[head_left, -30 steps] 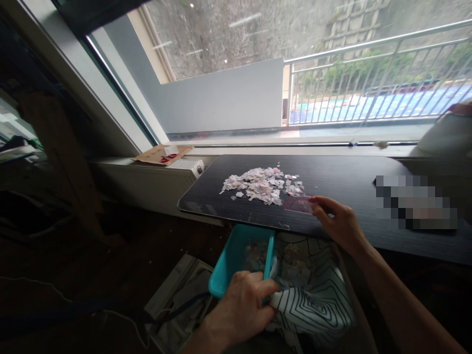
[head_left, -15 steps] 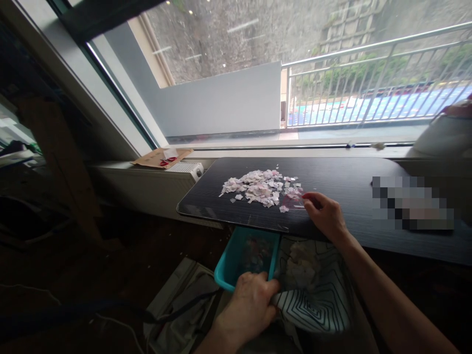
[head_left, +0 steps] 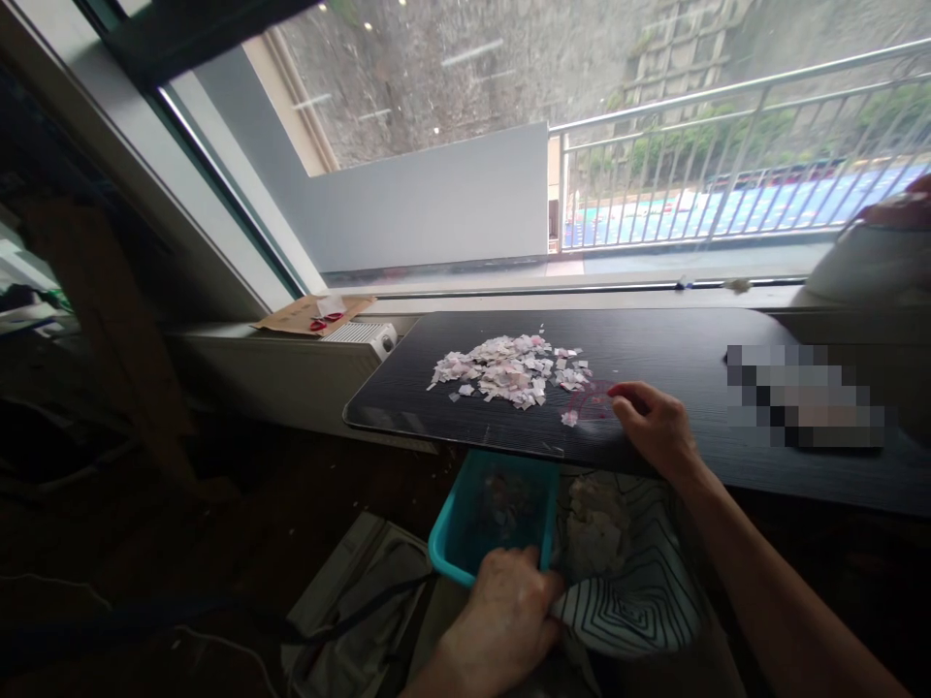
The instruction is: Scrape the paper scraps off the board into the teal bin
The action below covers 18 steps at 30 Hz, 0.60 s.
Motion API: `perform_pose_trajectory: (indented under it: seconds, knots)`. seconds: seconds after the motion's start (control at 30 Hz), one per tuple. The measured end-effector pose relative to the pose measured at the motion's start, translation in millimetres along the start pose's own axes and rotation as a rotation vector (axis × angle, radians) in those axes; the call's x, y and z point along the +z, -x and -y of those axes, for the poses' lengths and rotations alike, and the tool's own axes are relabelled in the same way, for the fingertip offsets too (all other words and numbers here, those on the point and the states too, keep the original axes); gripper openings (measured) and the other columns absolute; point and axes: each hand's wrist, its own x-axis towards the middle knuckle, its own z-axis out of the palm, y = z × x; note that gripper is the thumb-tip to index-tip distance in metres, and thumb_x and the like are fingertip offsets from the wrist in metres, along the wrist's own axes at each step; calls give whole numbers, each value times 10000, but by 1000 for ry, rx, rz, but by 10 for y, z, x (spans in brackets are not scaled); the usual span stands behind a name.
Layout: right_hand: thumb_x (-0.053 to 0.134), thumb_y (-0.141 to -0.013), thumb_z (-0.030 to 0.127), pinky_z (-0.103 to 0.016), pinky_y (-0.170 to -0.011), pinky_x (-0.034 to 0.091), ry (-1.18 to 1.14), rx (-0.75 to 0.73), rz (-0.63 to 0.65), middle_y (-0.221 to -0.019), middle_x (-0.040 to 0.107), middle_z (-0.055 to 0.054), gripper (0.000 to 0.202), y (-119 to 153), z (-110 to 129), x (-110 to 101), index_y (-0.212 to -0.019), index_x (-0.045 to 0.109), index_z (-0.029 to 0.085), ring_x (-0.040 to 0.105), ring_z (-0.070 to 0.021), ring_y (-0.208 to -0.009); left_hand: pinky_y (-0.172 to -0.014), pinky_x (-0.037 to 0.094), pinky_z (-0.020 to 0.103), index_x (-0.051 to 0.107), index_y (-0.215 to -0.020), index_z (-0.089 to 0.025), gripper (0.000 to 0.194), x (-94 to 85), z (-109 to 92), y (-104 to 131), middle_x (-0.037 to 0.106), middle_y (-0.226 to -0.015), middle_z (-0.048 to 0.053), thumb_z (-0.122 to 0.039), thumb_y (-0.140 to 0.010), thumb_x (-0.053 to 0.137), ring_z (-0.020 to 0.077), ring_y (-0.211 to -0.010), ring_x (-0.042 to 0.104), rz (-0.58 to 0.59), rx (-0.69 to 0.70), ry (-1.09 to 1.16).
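Observation:
My right hand [head_left: 658,422] is over the dark tabletop, thumb and forefinger pinched on the edge of a thin clear plastic piece with red print [head_left: 594,399]. Left of it lies a heap of small pale paper scraps [head_left: 501,368], and one scrap [head_left: 569,419] touches the plastic's near side. My left hand [head_left: 509,601] is closed below the table, gripping a bunched edge of a white cloth with black lines [head_left: 629,601]. Its knuckles are against the near rim of a teal basket [head_left: 447,553], and its fingertips are hidden. Scraps lie inside the basket.
The black tabletop [head_left: 669,339] stands against the window. A blurred-out object [head_left: 807,397] lies at its right. Red-handled scissors [head_left: 326,320] rest on cardboard [head_left: 280,315] over the radiator [head_left: 291,364]. More pale scraps [head_left: 597,528] sit on the cloth.
My right hand has drawn the clear plastic piece right, away from the heap, and one scrap has shifted with it. My left hand, the basket and the cloth have moved slightly right.

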Motion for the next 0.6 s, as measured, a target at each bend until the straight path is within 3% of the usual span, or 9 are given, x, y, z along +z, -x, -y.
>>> perform_pose_trajectory:
  seconds: [0.17,0.33,0.47,0.6]
  knots:
    - [546,-723,351,-290,-620,425,0,12,-19,-638,644,-11,255,-5,-22,-4,-833,713,193,568,-170,-606,-693,454,313,656,-816,-204,113,0,15,-12,612,-822,50,-302,-763,636,241,-788,598,9,-7,-6]
    - [552,-720,355,-310,-651,434,52,41,-103,-648,654,-20,265,-12,-50,-20,-853,713,192,584,-185,-629,-733,439,317,630,-807,-218,95,-51,20,37,599,-827,32,-309,-784,617,223,-793,584,-64,0,29]
    - [554,-729,345,-281,-601,424,-17,-31,41,-621,632,-4,247,11,-44,-39,-833,711,186,556,-158,-583,-735,434,316,604,-781,-216,103,-61,12,79,586,-795,21,-319,-791,602,217,-779,576,-78,7,59]
    - [551,-734,337,-271,-585,420,-43,-41,-13,-616,623,-2,243,22,-38,-47,-827,709,177,541,-150,-572,-727,432,311,595,-761,-207,99,-35,15,77,582,-789,21,-305,-777,604,213,-769,572,-79,-3,66]
